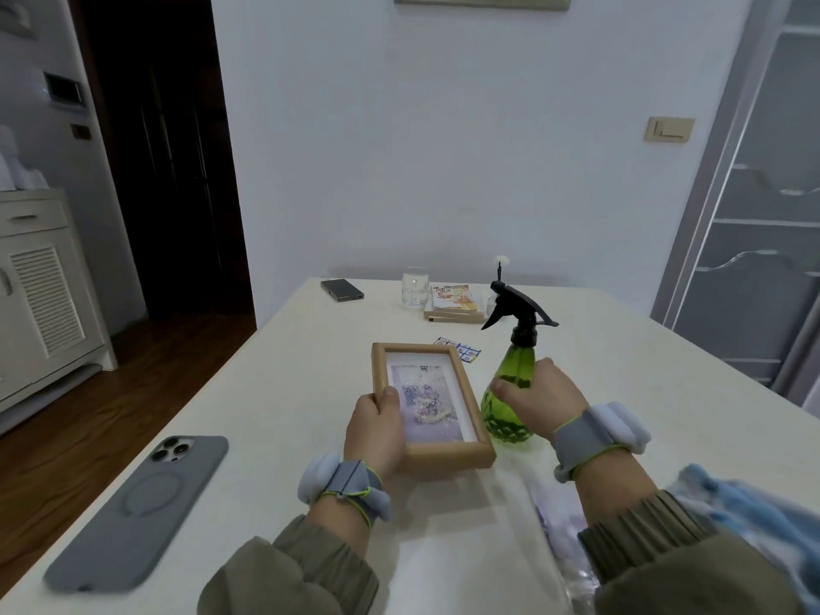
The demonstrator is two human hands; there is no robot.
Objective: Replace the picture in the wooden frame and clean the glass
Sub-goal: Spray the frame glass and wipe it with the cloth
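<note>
The wooden frame (428,403) is gripped tilted by the left hand (375,430), glass exposed for spraying; the spray bottle (510,392), just right, is clasped by the right hand (543,399)

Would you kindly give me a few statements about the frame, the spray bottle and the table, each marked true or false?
1. The left hand holds the wooden frame. True.
2. The right hand grips the green spray bottle by its trigger. False: it holds the bottle's body.
3. The frame is empty. False: a picture shows behind the glass.
4. A grey phone lies face down on the table. True.
5. The drinking glass lies on its side. False: it stands upright.
</note>
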